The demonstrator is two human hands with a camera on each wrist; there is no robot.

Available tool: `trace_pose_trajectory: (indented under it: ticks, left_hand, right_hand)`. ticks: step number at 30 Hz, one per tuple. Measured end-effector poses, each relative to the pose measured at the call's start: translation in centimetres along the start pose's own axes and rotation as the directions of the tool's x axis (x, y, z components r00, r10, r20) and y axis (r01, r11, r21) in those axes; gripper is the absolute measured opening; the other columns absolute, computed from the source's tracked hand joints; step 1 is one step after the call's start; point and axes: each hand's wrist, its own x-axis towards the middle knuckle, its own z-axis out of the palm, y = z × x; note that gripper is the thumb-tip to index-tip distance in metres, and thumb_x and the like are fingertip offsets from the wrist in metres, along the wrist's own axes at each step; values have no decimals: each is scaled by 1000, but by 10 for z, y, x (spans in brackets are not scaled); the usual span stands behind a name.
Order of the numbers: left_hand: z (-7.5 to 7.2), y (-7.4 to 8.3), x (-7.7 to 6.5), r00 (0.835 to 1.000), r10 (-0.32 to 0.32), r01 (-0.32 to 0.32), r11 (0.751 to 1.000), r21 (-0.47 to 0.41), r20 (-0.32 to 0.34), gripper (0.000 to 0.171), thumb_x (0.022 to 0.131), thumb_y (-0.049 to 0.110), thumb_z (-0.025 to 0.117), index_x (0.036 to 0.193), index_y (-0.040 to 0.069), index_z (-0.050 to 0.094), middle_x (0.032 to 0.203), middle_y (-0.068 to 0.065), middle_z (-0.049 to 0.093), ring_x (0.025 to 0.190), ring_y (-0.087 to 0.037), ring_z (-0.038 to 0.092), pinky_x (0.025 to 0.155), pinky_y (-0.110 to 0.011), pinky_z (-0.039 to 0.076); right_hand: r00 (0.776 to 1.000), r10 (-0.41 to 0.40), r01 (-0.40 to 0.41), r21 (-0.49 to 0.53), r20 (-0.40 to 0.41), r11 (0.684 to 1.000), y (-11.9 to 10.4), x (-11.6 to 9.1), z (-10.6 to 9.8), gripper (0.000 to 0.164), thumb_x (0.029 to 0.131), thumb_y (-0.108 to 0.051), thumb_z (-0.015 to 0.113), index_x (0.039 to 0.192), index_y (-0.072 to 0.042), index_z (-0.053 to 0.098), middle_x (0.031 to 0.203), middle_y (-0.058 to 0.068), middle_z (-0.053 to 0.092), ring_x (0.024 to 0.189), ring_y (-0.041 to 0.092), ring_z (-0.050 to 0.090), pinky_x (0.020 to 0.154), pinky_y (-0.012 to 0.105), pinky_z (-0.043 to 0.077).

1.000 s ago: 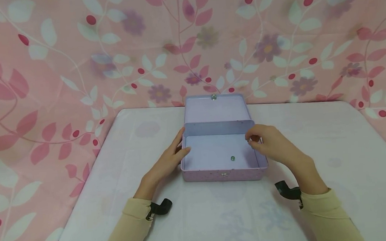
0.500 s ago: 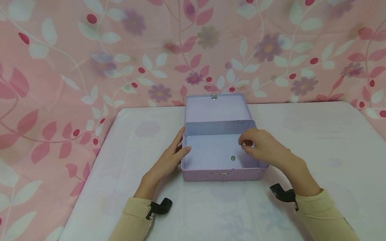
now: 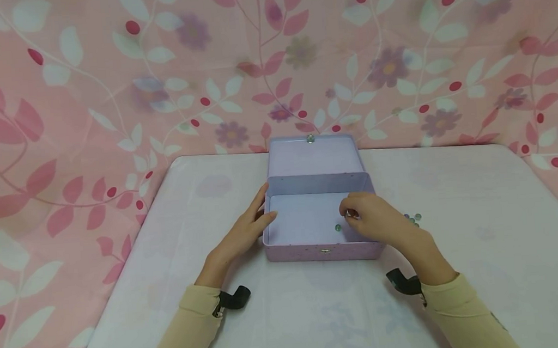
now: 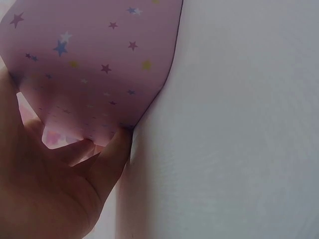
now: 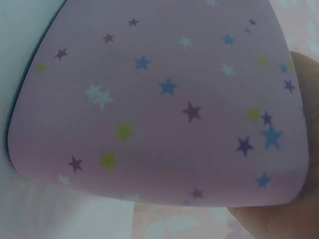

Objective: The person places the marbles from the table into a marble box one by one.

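An open purple tin box (image 3: 307, 218) stands on the table, its hinged lid (image 3: 313, 157) tipped back. My left hand (image 3: 239, 234) holds the box's left side, thumb over the rim and fingers along the outer wall; in the left wrist view those fingers (image 4: 112, 154) touch the star-patterned side. Over the right part of the box, my right hand (image 3: 373, 216) pinches a small shiny marble (image 3: 348, 214), mostly hidden by the fingers. One green glass marble (image 3: 338, 228) lies on the box floor. The box's front wall (image 5: 164, 114) covers most of the right wrist view.
Several glass marbles (image 3: 414, 219) lie on the table right of the box, partly behind the right wrist. A pale cloth (image 3: 202, 202) covers the table. Behind it hangs a pink floral curtain (image 3: 104, 73). A clasp (image 3: 325, 252) sits on the box front.
My right hand has moved left and slightly down, from the box's right rim to above its inside. The marbles on the table have come into view behind it. The left hand has stayed put.
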Motion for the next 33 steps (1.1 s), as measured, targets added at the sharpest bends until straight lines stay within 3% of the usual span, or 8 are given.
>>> trace_pose_trajectory:
  ticks: [8,23,33]
  left_hand:
    - [0,1,0,1000,-3,3,1000,-12,0,74,103,36,51,160,38,4,168,-11,11,150,-39,26,117,-57,31]
    - [0,3,0,1000,-5,5,1000,27,-7,73,104,37,50,160,37,4,167,-15,12,150,-41,27,117,-56,32]
    - [1,1,1,1000,-9,9,1000,30,-10,73,103,38,50,160,38,4,168,-9,12,150,-40,27,118,-55,31]
  right_hand:
    - [1000,18,-16,-98,20,995,-4,0,6,11,88,-6,66,96,-10,73,87,-1,66,78,13,57,71,33,52]
    - [997,48,-40,-137,60,990,-7,3,11,13,89,-7,64,97,-12,72,91,-2,69,78,13,58,72,35,53]
    - [993,78,-58,-198,90,979,-5,6,14,10,89,-9,65,91,-16,72,87,-3,70,73,13,57,69,36,53]
